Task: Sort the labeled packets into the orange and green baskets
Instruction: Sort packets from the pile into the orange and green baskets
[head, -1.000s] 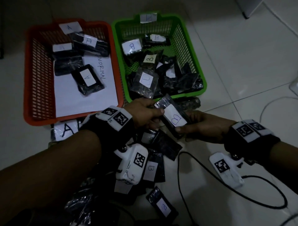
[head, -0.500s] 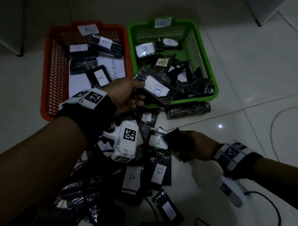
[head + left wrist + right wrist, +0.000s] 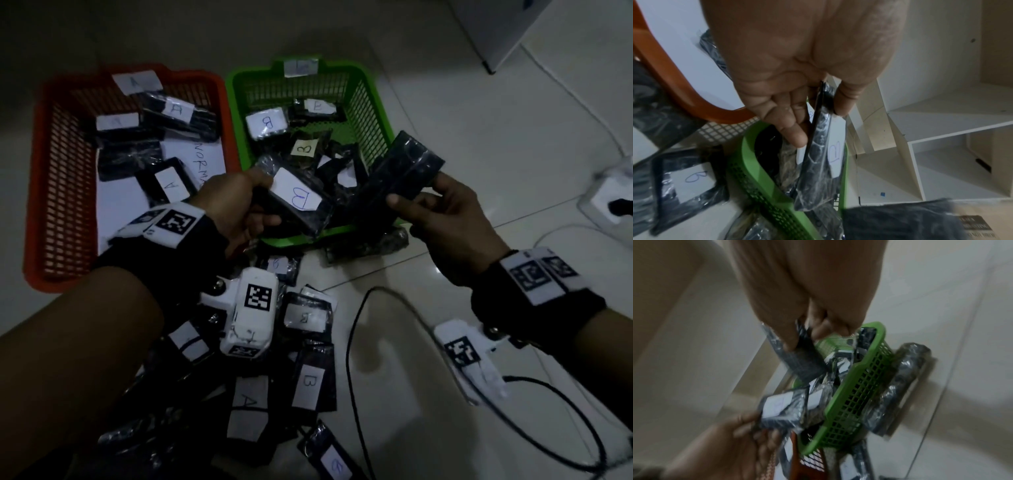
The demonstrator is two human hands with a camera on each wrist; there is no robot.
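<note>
My left hand point(image 3: 233, 202) grips a black packet with a white label marked B point(image 3: 297, 199), thumb on top and fingers curled beneath, holding it over the near edge of the green basket point(image 3: 376, 102). My right hand point(image 3: 445, 219) pinches a second black packet point(image 3: 394, 178) by its end, dark side up, so I cannot tell its letter; it slants over the basket's near right corner, close beside the B packet. The green basket already holds several packets labelled B. To its left, touching it, the orange basket point(image 3: 51, 171) holds packets labelled A lying on a white sheet. Below my hands, a loose pile of packets point(image 3: 308, 377) marked A and B lies on the white tiled floor point(image 3: 479, 137), and one more packet lies on the floor against the front of the green basket. A black cable point(image 3: 352, 342) loops across the tiles on the right.
</note>
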